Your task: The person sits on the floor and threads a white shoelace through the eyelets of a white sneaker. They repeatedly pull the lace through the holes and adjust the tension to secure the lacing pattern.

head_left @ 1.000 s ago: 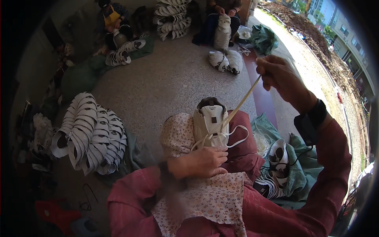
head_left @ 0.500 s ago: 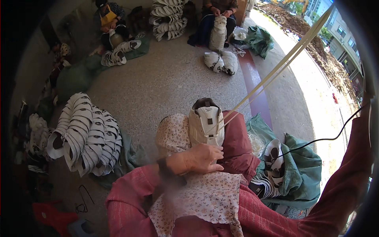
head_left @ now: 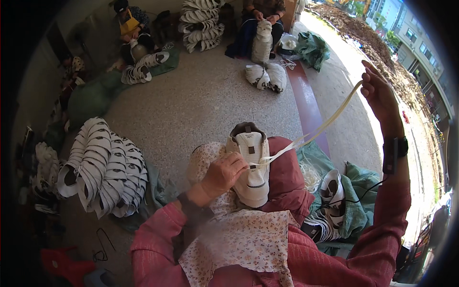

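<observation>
A white shoe [head_left: 252, 167] rests on my lap, heel pointing away from me. My left hand [head_left: 223, 173] grips its left side, fingers over the lacing area. A flat cream lace [head_left: 315, 131] runs from the shoe up and to the right, pulled taut. My right hand [head_left: 380, 93] is raised high at the right, pinching the far end of that lace. A floral cloth [head_left: 239, 244] covers my lap under the shoe.
A pile of white shoes [head_left: 103, 167] lies at my left. More shoes on green cloth [head_left: 334, 201] sit by my right knee. Two other people [head_left: 131, 28] [head_left: 260, 19] work seated across the concrete floor, with stacks of shoes [head_left: 201, 24] behind them.
My right hand pulled the lace far up and right out of the picture, then came back into view, still holding it taut. The left hand stayed on the shoe.
</observation>
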Motion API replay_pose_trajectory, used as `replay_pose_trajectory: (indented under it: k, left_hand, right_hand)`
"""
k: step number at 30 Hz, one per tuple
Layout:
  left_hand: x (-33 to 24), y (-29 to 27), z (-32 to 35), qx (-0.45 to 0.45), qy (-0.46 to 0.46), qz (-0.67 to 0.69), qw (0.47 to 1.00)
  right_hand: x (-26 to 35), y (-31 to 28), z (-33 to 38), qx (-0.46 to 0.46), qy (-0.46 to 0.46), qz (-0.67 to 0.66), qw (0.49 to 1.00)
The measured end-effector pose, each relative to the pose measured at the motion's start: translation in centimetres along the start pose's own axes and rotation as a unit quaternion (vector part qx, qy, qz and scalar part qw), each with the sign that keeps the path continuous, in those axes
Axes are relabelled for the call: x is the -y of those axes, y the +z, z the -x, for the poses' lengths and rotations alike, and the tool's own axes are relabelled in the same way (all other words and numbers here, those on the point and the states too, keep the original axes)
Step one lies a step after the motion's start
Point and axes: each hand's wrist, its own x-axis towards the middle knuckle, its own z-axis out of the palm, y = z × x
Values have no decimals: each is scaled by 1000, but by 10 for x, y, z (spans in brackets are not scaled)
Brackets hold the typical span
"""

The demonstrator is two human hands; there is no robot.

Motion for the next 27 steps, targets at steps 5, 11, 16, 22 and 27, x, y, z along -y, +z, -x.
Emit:
replay_pose_trajectory:
  k: [5,11,16,22,27]
  left_hand:
    - [0,0,-2,24,22,-39,999]
    - [-9,1,0,85,-62,-30,994]
    - [-26,-11,-10,175,-183,90,963]
    - [-3,-25,-23,179,-53,89,978]
    - [14,-23,-21,182,29,74,980]
  right_hand:
    - [-102,47,65,105,157,3,982]
    - [-180,118,115,338,13,301,892]
    - [-219,132,120,261,-107,425,860]
    - [-212,130,107,299,-129,390,862]
    - [-208,138,97,307,-134,392,857]
